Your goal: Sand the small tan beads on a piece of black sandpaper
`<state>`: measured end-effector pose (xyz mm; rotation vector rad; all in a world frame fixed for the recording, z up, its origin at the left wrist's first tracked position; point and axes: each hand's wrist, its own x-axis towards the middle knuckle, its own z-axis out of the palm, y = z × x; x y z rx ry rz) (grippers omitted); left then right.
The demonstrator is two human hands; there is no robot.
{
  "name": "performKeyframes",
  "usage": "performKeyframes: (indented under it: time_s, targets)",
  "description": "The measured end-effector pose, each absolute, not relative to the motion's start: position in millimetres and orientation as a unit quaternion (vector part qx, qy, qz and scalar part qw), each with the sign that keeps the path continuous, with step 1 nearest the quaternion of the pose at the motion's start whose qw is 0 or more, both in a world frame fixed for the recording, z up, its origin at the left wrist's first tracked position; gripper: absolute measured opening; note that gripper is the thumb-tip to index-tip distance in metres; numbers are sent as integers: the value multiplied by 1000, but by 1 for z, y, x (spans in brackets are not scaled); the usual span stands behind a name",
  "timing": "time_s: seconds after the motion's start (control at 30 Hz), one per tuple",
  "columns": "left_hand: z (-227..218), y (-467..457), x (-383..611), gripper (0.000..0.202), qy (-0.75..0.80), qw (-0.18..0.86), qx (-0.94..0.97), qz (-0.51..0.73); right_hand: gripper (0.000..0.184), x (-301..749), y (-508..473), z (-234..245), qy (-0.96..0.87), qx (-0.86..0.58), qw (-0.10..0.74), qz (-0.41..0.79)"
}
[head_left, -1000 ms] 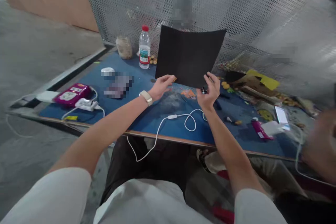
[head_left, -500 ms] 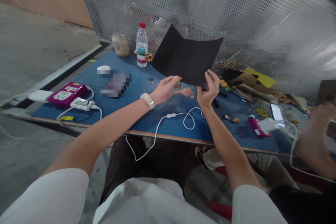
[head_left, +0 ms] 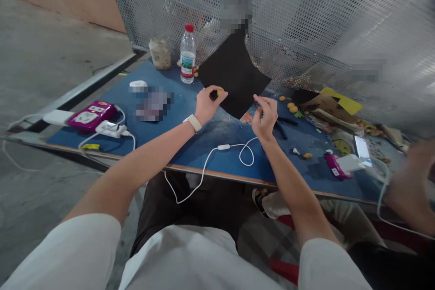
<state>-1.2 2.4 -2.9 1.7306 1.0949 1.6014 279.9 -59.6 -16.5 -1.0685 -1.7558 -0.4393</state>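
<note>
Perforated metal panel (head_left: 306, 4) spans the far side, apparently serving as a backstop to the work surface. Blue table (head_left: 185, 104) lies in front of it; loose material gathers mostly far right.

Black sheet (head_left: 234, 68) is raised over the table's middle, between both hands, turned so one corner points far and one near. It bows slightly, being thin, which probably explains why it is handled by its edges.

Left hand (head_left: 208, 103) is at the sheet's near left edge, thumb and fingers closed on a small piece. Right hand (head_left: 265, 117) is at the near right edge, index fingertip against or just beside it, thumb curled below; whether it grips the sheet, cannot tell. One hand per edge likely steadies the angle.

Another person's hand (head_left: 413, 181), blurred, is at the right margin.

Magenta power strip (head_left: 91, 116) sits near left, presumably kept aside for its cords. Bottle (head_left: 187, 56) and jar (head_left: 160, 54) stand upright far left, likely out of the arms' way. White cable (head_left: 223, 147) loops across the near middle and over the edge.

Smallest: yellowish piece (head_left: 220, 92) in the left fingertips, probably pinched because of its size.
</note>
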Motion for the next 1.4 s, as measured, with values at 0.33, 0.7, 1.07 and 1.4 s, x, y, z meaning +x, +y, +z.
performKeyframes:
  time_s: [0.33,0.7,1.07,1.4]
  targets:
    - [-7,-35,24,12,365,290,730,500,51,246,-69,-16,-795,-450,375,-159]
    - [5,-28,13,39,353,404,642,548,34,269,-67,-1,-703,-497,496,-113]
    - [17,-17,-6,86,295,383,619,619,72,282,-22,-47,-607,-465,639,85]
    - [33,-46,8,101,276,551,469,632,62,262,-25,-43,-586,-443,678,29]
